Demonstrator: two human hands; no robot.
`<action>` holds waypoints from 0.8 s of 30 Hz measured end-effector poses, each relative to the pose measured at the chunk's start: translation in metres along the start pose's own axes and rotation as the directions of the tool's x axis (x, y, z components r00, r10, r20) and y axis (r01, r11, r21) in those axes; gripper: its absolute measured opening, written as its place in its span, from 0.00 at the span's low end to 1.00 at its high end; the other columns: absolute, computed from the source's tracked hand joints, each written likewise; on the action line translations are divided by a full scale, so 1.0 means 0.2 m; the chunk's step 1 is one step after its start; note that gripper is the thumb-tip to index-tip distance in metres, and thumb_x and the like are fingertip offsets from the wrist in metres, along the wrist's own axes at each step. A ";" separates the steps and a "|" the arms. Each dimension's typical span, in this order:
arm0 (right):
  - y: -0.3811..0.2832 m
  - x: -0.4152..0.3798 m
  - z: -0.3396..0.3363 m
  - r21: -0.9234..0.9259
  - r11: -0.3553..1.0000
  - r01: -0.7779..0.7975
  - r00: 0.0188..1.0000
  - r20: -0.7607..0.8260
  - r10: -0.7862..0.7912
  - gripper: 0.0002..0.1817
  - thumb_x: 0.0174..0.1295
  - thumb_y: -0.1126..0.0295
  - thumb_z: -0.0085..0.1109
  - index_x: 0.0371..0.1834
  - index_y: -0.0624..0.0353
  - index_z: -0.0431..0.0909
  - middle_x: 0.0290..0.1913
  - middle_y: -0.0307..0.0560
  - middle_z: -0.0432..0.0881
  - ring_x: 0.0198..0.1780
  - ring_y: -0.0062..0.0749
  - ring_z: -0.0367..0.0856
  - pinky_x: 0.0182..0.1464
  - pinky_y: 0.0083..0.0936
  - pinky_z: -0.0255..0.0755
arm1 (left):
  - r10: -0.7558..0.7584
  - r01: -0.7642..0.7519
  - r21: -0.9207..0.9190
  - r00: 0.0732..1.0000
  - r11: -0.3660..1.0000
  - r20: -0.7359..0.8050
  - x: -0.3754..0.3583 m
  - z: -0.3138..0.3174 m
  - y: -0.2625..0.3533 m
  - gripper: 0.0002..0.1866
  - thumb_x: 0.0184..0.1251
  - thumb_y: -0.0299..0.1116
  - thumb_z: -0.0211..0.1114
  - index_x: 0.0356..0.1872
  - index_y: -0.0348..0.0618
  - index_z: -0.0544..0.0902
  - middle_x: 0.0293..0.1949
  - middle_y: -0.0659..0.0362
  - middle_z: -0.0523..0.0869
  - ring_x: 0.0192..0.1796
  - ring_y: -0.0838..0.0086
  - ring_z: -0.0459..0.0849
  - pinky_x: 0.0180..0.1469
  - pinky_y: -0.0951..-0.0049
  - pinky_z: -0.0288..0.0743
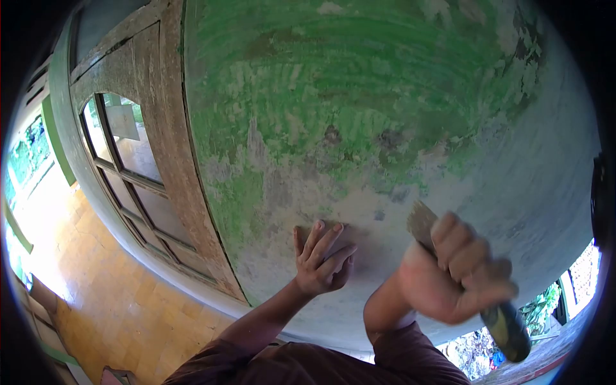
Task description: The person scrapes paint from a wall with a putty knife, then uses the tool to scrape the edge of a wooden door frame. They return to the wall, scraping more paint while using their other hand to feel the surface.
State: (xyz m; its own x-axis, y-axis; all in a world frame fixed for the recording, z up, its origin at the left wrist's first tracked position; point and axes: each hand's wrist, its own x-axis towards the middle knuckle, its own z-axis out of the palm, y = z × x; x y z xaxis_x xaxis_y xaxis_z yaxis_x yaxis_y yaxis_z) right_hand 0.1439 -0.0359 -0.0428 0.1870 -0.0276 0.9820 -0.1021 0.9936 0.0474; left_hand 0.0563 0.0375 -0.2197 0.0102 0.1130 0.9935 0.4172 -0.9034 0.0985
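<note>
Against the patchy wall [359, 192], the left hand [323, 260] lies with its fingers spread and loose, the palm hidden from sight. The right hand [463, 273], slightly blurred, is clenched round a scraper [507, 332] and conceals its middle; whether the blade [421, 223] touches the wall is hard to tell. Farther left, a glazed wooden frame [168, 128] is cut off at the top.

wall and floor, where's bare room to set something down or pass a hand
Bare floor lies beside the door; the green upper wall right of the door is free. Crowded lower down: left hand spread, right hand gripping a scraper.
</note>
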 end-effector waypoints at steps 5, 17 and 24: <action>0.12 -0.01 0.01 0.100 0.994 -0.035 0.999 -0.014 0.037 0.16 0.71 0.61 0.37 0.22 0.50 0.55 0.15 0.33 0.52 0.17 0.20 0.49 0.24 0.23 0.46 | -0.012 0.013 -0.010 1.000 1.000 0.017 0.00 0.00 0.00 0.13 0.51 0.32 0.63 0.40 0.57 0.83 0.61 0.56 0.73 0.70 0.56 0.60 0.72 0.47 0.32; -0.10 0.00 -0.10 -0.499 0.849 -0.172 0.913 0.242 0.328 0.15 0.67 0.63 0.42 0.22 0.51 0.55 0.15 0.37 0.53 0.17 0.22 0.48 0.23 0.27 0.47 | 0.000 0.000 0.006 1.000 1.000 0.030 -0.02 0.00 -0.02 0.14 0.50 0.32 0.63 0.41 0.57 0.82 0.61 0.55 0.73 0.70 0.56 0.61 0.72 0.47 0.33; -0.01 -0.01 -0.04 -0.166 0.984 0.068 0.993 0.104 -0.051 0.18 0.68 0.62 0.40 0.19 0.51 0.54 0.15 0.37 0.55 0.17 0.23 0.51 0.23 0.27 0.47 | 0.005 -0.005 0.005 0.999 1.000 0.040 -0.01 -0.01 -0.03 0.14 0.52 0.32 0.62 0.42 0.56 0.82 0.62 0.55 0.73 0.71 0.57 0.60 0.72 0.48 0.33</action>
State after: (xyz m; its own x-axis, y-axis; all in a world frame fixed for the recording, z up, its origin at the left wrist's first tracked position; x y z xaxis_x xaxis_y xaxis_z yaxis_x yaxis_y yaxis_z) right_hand 0.1515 -0.0374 -0.0466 0.0893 -0.0897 0.9920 0.0748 0.9937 0.0831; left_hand 0.0524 0.0412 -0.2224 0.0486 0.1253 0.9909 0.4220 -0.9018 0.0933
